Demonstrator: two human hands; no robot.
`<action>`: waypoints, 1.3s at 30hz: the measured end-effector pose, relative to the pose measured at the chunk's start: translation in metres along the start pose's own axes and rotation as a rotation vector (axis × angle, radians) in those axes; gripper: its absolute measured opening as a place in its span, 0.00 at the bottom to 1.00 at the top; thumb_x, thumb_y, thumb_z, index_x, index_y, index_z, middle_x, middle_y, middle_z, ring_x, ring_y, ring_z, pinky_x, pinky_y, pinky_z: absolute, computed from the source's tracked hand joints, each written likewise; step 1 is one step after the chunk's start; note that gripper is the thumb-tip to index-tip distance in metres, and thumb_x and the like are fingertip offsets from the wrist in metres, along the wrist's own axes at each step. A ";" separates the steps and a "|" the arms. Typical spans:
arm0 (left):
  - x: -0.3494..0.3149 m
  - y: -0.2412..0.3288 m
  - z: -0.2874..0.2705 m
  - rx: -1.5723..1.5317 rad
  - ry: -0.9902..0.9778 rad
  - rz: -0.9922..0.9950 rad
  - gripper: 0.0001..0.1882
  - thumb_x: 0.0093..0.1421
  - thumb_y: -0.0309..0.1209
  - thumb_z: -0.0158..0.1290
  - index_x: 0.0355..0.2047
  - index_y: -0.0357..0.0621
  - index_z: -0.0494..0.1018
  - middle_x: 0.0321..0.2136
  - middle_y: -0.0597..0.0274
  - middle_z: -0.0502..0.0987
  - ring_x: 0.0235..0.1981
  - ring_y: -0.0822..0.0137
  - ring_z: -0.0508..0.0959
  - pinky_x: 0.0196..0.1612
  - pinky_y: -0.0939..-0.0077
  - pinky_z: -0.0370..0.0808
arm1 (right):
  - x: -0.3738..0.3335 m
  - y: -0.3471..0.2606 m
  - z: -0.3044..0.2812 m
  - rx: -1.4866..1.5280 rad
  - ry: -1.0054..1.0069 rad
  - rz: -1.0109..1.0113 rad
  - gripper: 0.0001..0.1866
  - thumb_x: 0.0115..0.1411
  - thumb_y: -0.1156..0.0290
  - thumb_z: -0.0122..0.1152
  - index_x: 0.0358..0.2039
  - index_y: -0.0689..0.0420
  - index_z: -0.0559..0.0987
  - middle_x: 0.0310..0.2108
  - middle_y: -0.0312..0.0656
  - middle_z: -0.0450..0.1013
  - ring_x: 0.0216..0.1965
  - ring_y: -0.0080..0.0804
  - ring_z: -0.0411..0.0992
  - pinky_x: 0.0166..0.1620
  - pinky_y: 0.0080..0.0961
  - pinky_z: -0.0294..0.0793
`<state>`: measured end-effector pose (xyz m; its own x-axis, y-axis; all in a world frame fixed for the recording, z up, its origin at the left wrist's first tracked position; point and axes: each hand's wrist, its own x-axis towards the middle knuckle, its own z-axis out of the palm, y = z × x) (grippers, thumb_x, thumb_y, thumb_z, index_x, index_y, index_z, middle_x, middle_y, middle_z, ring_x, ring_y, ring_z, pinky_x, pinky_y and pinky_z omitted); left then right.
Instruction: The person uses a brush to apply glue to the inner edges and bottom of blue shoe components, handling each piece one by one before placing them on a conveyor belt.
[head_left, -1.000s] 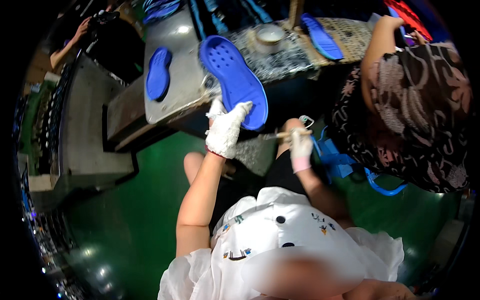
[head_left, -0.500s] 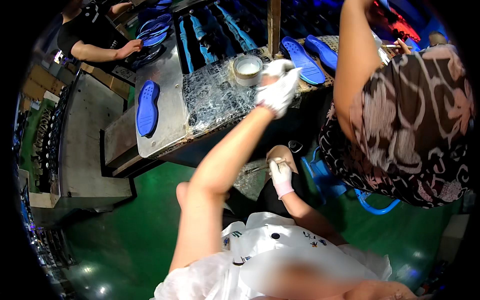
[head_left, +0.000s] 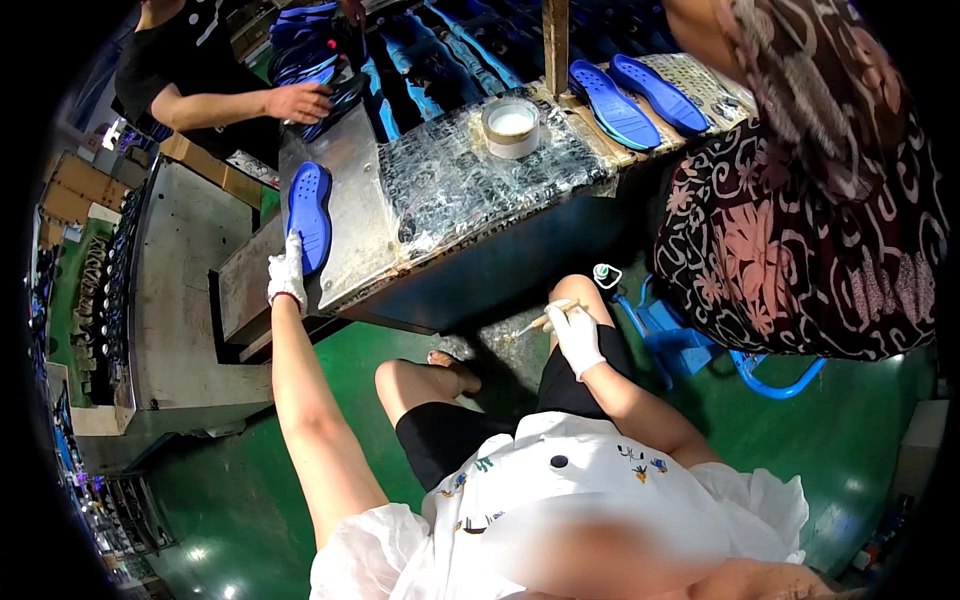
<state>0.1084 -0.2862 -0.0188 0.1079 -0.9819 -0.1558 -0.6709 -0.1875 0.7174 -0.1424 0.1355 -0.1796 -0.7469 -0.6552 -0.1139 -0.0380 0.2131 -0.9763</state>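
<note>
- A blue shoe sole (head_left: pixel 308 212) is seen lying lengthwise at the left end of the bench (head_left: pixel 352 232), its end with the small holes pointed away from the person.
- The near end of this sole is touched along its left edge by the white-gloved left hand (head_left: pixel 286 272), whose arm is stretched far forward; whether the edge is pinched or merely pressed by the fingers cannot be told.
- A thin brush (head_left: pixel 530 325) is held by the white-gloved right hand (head_left: pixel 576 338), its handle pinched between thumb and fingers, its tip pointed to the left; the hand is placed near the right knee, below the bench top.
- To the right of the sole, the bench is covered by a glossy plastic sheet (head_left: pixel 440 205), on which a round white tub (head_left: pixel 511 147) is set upright.
- Further right, beyond the tub, two more blue soles (head_left: pixel 635 100) are laid side by side near a wooden post (head_left: pixel 555 50).
- Behind the bench's left end, a co-worker's hand (head_left: pixel 298 103) is held beside a pile of blue soles (head_left: pixel 300 48), which is dim and probably made up of many pieces.
- At the right, a blue stool (head_left: pixel 675 335) is partly hidden by a second co-worker's patterned garment (head_left: pixel 770 235).
</note>
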 end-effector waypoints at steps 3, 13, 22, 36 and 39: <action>-0.009 -0.003 -0.006 0.037 -0.048 0.056 0.48 0.57 0.66 0.42 0.63 0.35 0.55 0.62 0.46 0.62 0.61 0.51 0.64 0.61 0.62 0.61 | 0.006 -0.005 0.001 -0.153 0.011 -0.019 0.17 0.62 0.57 0.51 0.34 0.58 0.79 0.27 0.47 0.78 0.34 0.43 0.77 0.40 0.34 0.73; -0.128 -0.025 -0.044 -0.516 0.163 0.099 0.26 0.60 0.46 0.54 0.46 0.32 0.71 0.39 0.55 0.77 0.38 0.63 0.75 0.43 0.65 0.72 | -0.011 -0.033 -0.004 0.012 -0.032 -0.009 0.13 0.64 0.64 0.53 0.35 0.62 0.78 0.24 0.41 0.77 0.29 0.28 0.76 0.37 0.25 0.73; -0.292 -0.004 0.012 -0.862 0.360 0.380 0.31 0.51 0.30 0.65 0.51 0.31 0.65 0.42 0.53 0.76 0.41 0.65 0.77 0.48 0.69 0.74 | -0.060 -0.210 -0.005 0.056 -0.149 -0.822 0.10 0.48 0.87 0.57 0.32 0.65 0.76 0.26 0.43 0.74 0.25 0.30 0.72 0.30 0.23 0.71; -0.322 -0.002 0.034 -0.846 0.304 0.435 0.32 0.45 0.25 0.69 0.48 0.31 0.65 0.41 0.51 0.75 0.39 0.64 0.76 0.44 0.70 0.75 | -0.061 -0.241 0.003 -0.246 -0.061 -1.116 0.12 0.36 0.80 0.65 0.25 0.54 0.79 0.18 0.35 0.70 0.19 0.31 0.69 0.25 0.26 0.65; -0.318 -0.006 0.041 -0.859 0.335 0.406 0.33 0.45 0.25 0.69 0.49 0.31 0.64 0.42 0.50 0.74 0.41 0.63 0.76 0.46 0.70 0.75 | -0.058 -0.241 0.007 -0.295 -0.037 -1.098 0.12 0.37 0.81 0.65 0.26 0.53 0.79 0.18 0.35 0.71 0.19 0.32 0.69 0.24 0.26 0.67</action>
<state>0.0485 0.0284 -0.0013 0.2779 -0.9079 0.3138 0.0390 0.3370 0.9407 -0.0851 0.1172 0.0607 -0.1935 -0.6128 0.7662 -0.8179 -0.3305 -0.4709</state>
